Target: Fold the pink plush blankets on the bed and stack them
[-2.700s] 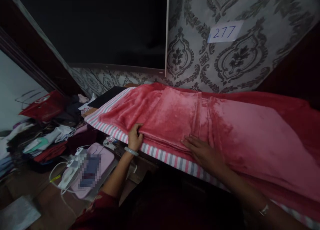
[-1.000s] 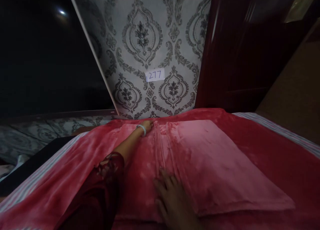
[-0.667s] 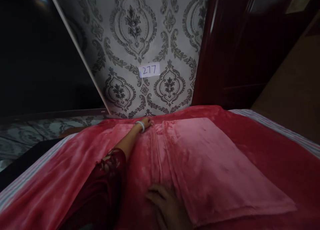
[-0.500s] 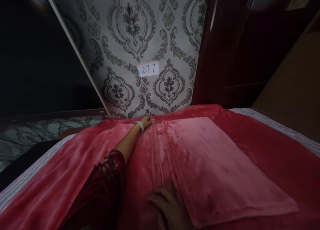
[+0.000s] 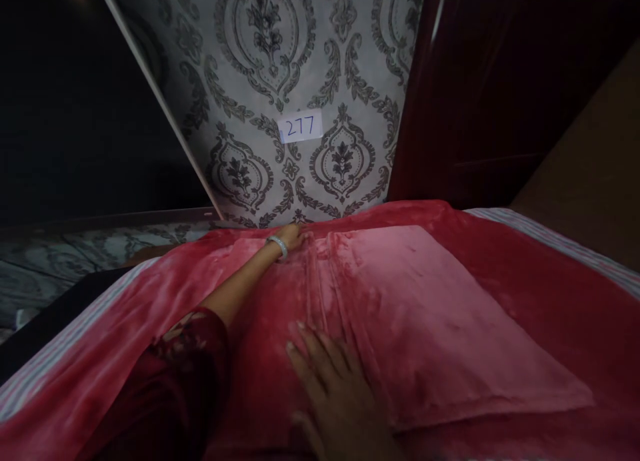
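Patterned wallpaper point(image 5: 270, 67), paper label "277" point(image 5: 301, 127), dark red door point(image 5: 480, 94).

Pink-red fleece blanket point(image 5: 430, 314); pink-and-white striped sheet point(image 5: 565, 244); grey damask wallpaper point(image 5: 280, 61); pale bangle point(image 5: 278, 245); dark red lace sleeve point(image 5: 170, 374).

Plush red fleece blanket point(image 5: 450, 327) with soft sheen, matt patterned wallpaper point(image 5: 280, 67), glossy dark wooden door point(image 5: 480, 101), paper label point(image 5: 300, 127)

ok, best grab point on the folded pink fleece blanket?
Likely the stacked pleats of the folded pink fleece blanket, near edge beside the right hand, coming from the person's side. The left hand lies on the far end; layers bunch there, flat elsewhere.
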`<state>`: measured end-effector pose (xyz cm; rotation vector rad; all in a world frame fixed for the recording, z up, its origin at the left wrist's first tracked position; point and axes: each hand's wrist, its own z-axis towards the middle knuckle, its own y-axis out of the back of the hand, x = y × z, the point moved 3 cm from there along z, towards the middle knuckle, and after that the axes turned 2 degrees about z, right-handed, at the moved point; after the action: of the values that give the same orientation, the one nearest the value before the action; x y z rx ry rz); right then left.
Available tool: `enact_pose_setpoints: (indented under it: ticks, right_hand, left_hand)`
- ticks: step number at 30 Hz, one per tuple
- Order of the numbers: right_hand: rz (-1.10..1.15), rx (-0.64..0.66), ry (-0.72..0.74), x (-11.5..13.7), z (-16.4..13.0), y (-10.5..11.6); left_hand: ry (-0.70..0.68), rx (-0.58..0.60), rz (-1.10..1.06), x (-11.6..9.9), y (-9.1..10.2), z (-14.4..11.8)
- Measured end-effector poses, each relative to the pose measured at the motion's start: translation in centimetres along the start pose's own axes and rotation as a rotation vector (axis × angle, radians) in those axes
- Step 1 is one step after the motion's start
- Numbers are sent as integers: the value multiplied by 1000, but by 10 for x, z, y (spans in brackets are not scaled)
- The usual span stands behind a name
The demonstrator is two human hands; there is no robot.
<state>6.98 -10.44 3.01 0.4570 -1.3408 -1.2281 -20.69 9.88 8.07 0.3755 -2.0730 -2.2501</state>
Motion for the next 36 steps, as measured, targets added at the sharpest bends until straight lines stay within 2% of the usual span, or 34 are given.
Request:
enact_pose_setpoints:
  ticks: [2,5,8,11,16,18,20,23,25,27,30,33,36]
  right_hand:
    - [30,63,40,-2,1,-10]
    - [65,159,12,-11,-3,-30]
    - [87,188,-2,-14,-6,-40]
    - [108,191,-16,-10,-6,-37]
    - [104,188,-35,3,-11,-17]
    - [91,139,-4,3,-18,2]
    - [56,3,-35,-7,-29,29]
    - [-20,-252,-153,-32,-51,65]
    - [-37,-319,-151,-46,-65,75]
    - [-39,-292,-112,-52,-75,71]
    - [-78,-248,-96,-56,-80,51]
    - [-103,-328,-69,-57,-81,36]
    - [-49,-390,-3,-58,-83,32]
  left_hand:
    - [8,28,49,-6,-10,-13]
    - [31,43,113,-17,-36,-30]
    - [46,50,150,-24,-54,-38]
    - [47,64,162,-24,-58,-38]
    - [42,77,145,-23,-46,-34]
    - [40,57,125,-27,-39,-34]
    - [7,0,99,-39,-31,-36]
    - [-147,-75,51,-68,-25,-42]
    - [-267,-79,21,-88,-26,-47]
    - [-385,-47,19,-102,-31,-54]
    - [-485,13,35,-108,-41,-62]
    - [-457,31,26,-101,-47,-64]
    - [-414,42,24,-98,-44,-61]
